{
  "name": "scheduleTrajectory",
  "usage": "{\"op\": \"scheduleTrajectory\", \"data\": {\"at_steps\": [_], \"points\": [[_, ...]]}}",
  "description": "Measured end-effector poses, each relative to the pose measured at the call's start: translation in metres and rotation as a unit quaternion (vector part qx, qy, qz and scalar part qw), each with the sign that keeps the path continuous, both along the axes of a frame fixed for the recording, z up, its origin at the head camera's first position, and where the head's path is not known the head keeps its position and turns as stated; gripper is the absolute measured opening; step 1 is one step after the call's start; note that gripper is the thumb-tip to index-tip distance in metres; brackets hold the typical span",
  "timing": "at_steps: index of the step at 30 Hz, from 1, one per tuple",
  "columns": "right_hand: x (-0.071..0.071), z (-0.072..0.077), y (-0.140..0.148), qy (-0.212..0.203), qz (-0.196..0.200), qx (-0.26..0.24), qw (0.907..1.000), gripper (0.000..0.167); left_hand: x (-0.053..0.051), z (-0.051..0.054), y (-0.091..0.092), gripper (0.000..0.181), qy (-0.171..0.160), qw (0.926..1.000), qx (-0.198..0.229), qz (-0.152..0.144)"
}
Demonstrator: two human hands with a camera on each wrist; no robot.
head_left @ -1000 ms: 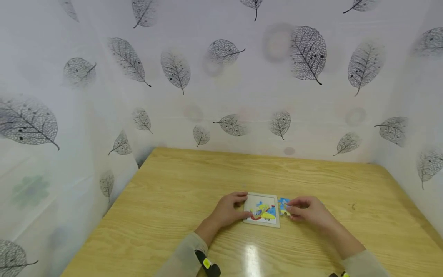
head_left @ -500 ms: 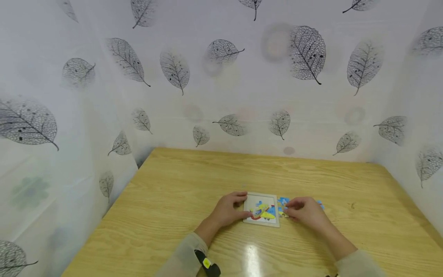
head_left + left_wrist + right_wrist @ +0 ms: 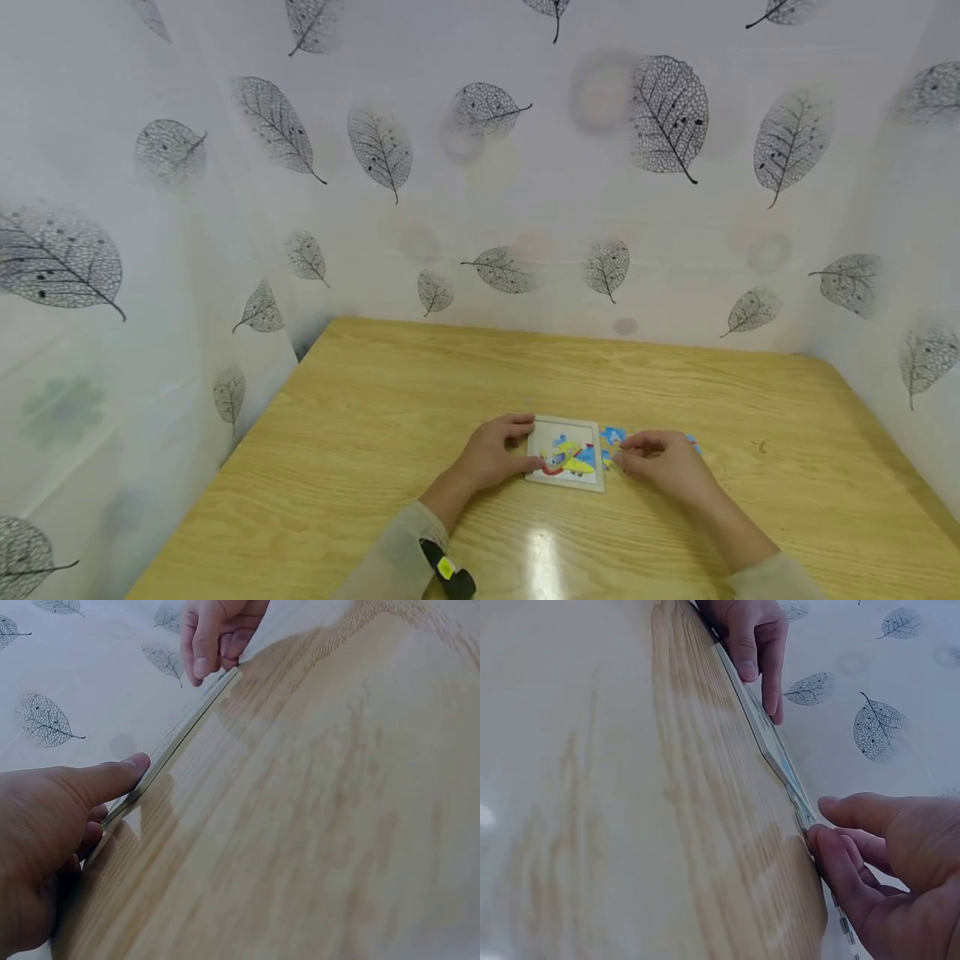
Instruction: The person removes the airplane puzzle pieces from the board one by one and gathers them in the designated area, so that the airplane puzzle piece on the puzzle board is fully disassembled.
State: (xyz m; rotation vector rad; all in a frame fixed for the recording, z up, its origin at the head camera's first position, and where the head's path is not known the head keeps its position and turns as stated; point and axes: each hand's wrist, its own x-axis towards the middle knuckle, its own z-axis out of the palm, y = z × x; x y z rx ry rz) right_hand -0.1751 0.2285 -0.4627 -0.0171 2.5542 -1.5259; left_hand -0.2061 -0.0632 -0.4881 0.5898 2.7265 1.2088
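Observation:
A square jigsaw tray [image 3: 567,487] with a pale frame lies on the table, partly filled with a yellow, blue and red airplane picture. At its left side my left hand [image 3: 491,454] grips the tray, thumb over the front-left part and fingers at the back-left corner. Just beyond the right edge are blue-and-yellow puzzle pieces [image 3: 613,435]. My right hand [image 3: 667,467] has its curled fingertips on the near part of these pieces and holds a puzzle piece there, mostly hidden by the fingers. In the right wrist view, fingertips [image 3: 819,834] touch the thin edge beside the tray.
Another blue piece [image 3: 694,442] shows behind my right hand, partly covered. The wooden table [image 3: 420,375] extends around the tray. A white leaf-patterned curtain [image 3: 525,183] stands along the back and both sides. A dark strap [image 3: 448,571] sits on my left sleeve.
My right hand has shifted slightly left and toward me, covering more of the pieces beside the tray. A blue piece behind it has come into view. My left hand stays on the tray.

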Motion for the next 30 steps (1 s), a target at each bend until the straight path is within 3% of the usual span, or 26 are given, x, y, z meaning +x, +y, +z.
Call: {"op": "scheduleTrajectory", "data": {"at_steps": [12,18,25,30], "points": [[-0.001,0.008,-0.012,-0.020,0.007,-0.014,0.9997,0.033,-0.001,-0.002,0.001,0.065,-0.001,1.0000,0.004,-0.003],[-0.009,0.012,-0.022,-0.006,0.039,-0.004,0.9992,0.033,-0.001,-0.002,-0.001,0.065,0.002,1.0000,0.007,-0.004],[-0.016,0.011,-0.033,0.021,0.105,0.001,0.9943,0.033,-0.001,-0.002,0.001,0.065,0.007,0.9999,0.013,-0.008],[-0.024,0.011,-0.045,0.001,0.117,0.008,0.9931,0.036,-0.001,-0.002,0.000,0.066,0.006,0.9998,0.017,-0.003]]}}
